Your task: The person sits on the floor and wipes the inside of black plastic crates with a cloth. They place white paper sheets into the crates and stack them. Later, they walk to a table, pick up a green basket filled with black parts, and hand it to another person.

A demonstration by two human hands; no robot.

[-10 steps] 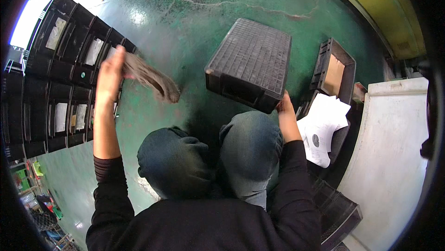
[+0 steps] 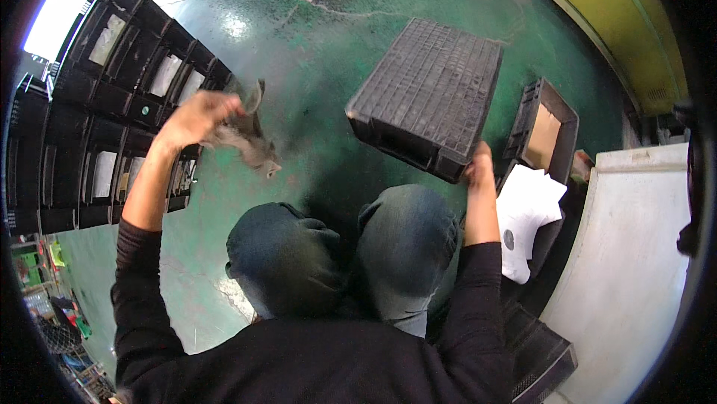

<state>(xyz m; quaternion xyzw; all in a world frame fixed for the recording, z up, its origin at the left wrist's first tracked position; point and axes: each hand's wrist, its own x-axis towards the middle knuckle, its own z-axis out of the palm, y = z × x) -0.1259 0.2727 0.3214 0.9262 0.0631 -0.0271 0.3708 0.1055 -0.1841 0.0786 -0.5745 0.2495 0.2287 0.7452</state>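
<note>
While the tall stack of black crates (image 2: 67,116) looms at the left, one ribbed crate (image 2: 429,86) is out on its own beyond the right knee (image 2: 409,236), gridded face up, tilted! Work on it looks under way rather than finished; how much is done, I can't tell. And the grey-brown cloth (image 2: 250,146) hangs between stack and crate, touching neither, it seems. Down to the grips: the right hand (image 2: 480,165) clasps the crate's near right corner, fingers partly hidden; the left hand (image 2: 198,116), blurred, bunches the cloth's near end, loose folds trailing off rightward.
</note>
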